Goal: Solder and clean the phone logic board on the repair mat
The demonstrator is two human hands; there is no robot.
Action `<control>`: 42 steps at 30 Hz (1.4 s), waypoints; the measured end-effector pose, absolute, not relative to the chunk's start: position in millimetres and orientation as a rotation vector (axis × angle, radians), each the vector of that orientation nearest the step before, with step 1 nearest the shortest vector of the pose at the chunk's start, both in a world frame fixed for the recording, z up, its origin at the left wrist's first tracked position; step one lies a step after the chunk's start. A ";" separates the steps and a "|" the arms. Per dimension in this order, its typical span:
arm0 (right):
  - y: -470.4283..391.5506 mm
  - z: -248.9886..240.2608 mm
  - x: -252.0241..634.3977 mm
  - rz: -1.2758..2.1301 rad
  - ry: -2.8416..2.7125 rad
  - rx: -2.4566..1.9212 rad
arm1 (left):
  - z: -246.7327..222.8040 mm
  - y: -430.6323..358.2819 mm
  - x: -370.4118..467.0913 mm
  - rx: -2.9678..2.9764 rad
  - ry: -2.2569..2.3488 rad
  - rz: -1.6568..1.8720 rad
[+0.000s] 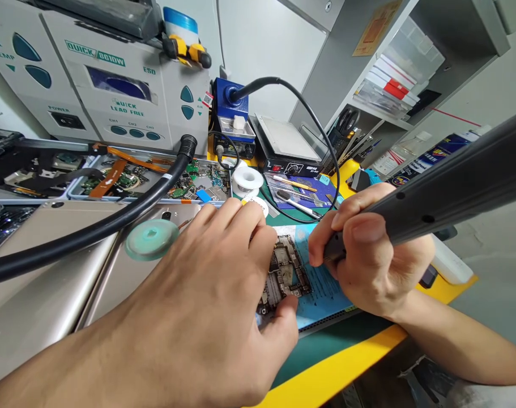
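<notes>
My left hand (215, 266) reaches over a phone circuit board (294, 263), its fingers curled along the board's far side and its thumb pressed at the near edge. The palm hides the left part of the board. It lies on a light blue mat (321, 294) with dark marks. My right hand (368, 260) is closed around a long dark grey tool (453, 175) with small round holes in its side. This tool slants up past the camera at the right. Its lower end is just right of the board, partly covered by my fingers, so its kind is unclear.
A hot air station (113, 107) stands back left, its black hose (126, 212) crossing gold phone housings (41, 249). Behind my hands are a solder spool (247, 178), a heating plate (287, 141), tweezers and brushes (298, 203). Shelves (410, 62) rise at the right.
</notes>
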State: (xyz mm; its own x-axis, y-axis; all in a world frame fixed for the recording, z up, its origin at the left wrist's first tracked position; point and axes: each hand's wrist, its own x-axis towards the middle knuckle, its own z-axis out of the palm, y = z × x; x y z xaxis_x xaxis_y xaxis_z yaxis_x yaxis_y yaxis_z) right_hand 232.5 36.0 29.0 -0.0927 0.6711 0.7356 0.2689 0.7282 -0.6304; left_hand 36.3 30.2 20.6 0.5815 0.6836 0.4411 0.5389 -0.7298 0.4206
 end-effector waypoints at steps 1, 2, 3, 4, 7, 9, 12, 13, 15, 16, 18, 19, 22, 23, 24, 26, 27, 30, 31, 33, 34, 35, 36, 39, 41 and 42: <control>36.2 28.7 232.7 0.401 -1.665 -0.750 | 20.5 29.9 36.3 2.576 1.017 0.868; 36.2 28.4 232.7 0.400 -1.657 -0.739 | 20.4 29.7 36.2 2.578 1.020 0.878; 36.2 28.2 232.8 0.393 -1.653 -0.736 | 20.3 29.5 36.1 2.578 1.024 0.881; 36.1 28.1 232.8 0.389 -1.654 -0.734 | 20.2 29.3 36.0 2.576 1.025 0.893; 35.3 27.4 233.2 0.382 -1.666 -0.769 | 19.9 28.6 35.5 2.569 1.016 0.903; 35.0 26.7 234.1 0.378 -1.665 -0.776 | 19.6 28.6 35.8 2.577 1.022 0.894; 34.5 25.8 235.6 0.389 -1.665 -0.776 | 19.1 29.4 37.4 2.588 1.027 0.918; 34.4 25.7 236.0 0.398 -1.666 -0.781 | 18.8 29.8 38.0 2.589 1.019 0.943; 34.4 25.8 236.0 0.399 -1.665 -0.792 | 17.8 30.4 38.7 2.592 1.011 0.969; 34.4 26.2 235.4 0.397 -1.669 -0.793 | 17.2 30.6 38.8 2.595 1.013 0.978; 34.4 27.7 233.0 0.400 -1.669 -0.800 | 16.0 30.7 38.5 2.608 1.027 0.972; 34.4 29.0 231.2 0.397 -1.655 -0.806 | 15.4 30.7 38.3 2.614 1.033 0.982; 34.7 35.6 226.1 0.412 -1.478 -0.846 | 14.4 30.4 37.9 2.615 1.060 1.021; 35.3 38.5 225.3 0.423 -1.407 -0.873 | 14.2 30.3 38.0 2.607 1.062 1.041; 36.4 41.7 225.3 0.450 -1.341 -0.910 | 14.0 30.1 38.0 2.600 1.055 1.065; 39.9 47.6 227.8 0.573 -1.221 -0.998 | 13.5 29.6 37.7 2.599 1.018 1.118; 42.4 50.1 230.0 0.651 -1.168 -1.032 | 13.2 29.3 37.4 2.601 0.993 1.141; 51.3 54.0 237.0 0.849 -1.025 -1.094 | 12.0 28.7 35.4 2.623 0.944 1.201; 54.2 54.2 238.6 0.894 -1.003 -1.113 | 11.8 28.6 34.8 2.632 0.935 1.220; 58.8 53.4 239.8 0.976 -0.960 -1.163 | 11.6 28.5 34.0 2.651 0.928 1.240; 60.3 52.7 239.6 1.016 -0.941 -1.183 | 11.7 28.5 34.0 2.658 0.926 1.242; 61.4 51.9 239.0 1.040 -0.930 -1.197 | 11.8 28.4 34.1 2.662 0.925 1.239; 61.9 51.2 238.2 1.047 -0.927 -1.205 | 11.9 28.2 34.3 2.664 0.923 1.241; 61.6 49.9 236.5 1.044 -0.960 -1.226 | 11.7 27.5 35.0 2.682 0.898 1.270; 60.6 49.9 236.2 1.049 -0.980 -1.235 | 11.4 27.3 34.7 2.697 0.880 1.290; 60.1 50.0 236.2 1.055 -0.981 -1.237 | 11.2 27.3 34.4 2.703 0.875 1.296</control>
State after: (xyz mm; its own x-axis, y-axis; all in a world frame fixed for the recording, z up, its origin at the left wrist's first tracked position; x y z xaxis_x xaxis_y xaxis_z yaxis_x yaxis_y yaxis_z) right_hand 236.2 60.1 50.0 0.2385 0.9711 0.0104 -0.0810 0.0306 -0.9962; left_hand 34.4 27.3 11.2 0.4986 0.4928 0.7131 0.4769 -0.8429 0.2492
